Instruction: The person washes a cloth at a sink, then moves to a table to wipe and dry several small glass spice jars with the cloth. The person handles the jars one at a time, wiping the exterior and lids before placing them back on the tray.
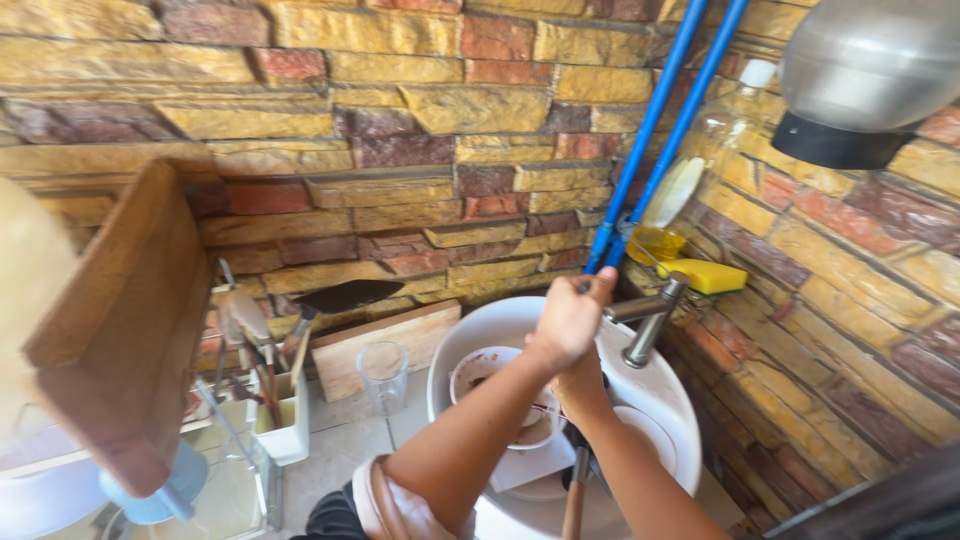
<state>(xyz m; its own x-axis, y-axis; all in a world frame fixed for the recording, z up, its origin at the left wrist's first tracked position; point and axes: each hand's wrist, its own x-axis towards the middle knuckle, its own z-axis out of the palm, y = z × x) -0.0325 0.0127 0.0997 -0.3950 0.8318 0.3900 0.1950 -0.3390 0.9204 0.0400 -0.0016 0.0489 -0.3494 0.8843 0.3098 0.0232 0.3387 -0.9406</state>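
While both arms cross over the sink (660, 395), the left hand (572, 318) closes on the tap (648, 318).
Lower centre, the right hand (585, 392) hangs over a dirty bowl (480, 372), its grip untellable; beyond, a sponge (708, 276) lies at right.

Your right hand (583, 385) sits behind your left hand (572, 318) and forearm, so you cannot tell what its fingers do. The tap (648, 318) has its handle end covered by your left hand's fingers. The white basin (660, 395) is part masked by both arms; the soiled bowl (490, 375) inside shows only its far rim. A wooden handle (574, 505) runs off the bottom edge, its working end hidden. The metal vessel (868, 70) at top right and the pale object (25, 290) at far left are cut by the edges. The utensils in the white holder (285, 425) blur together.
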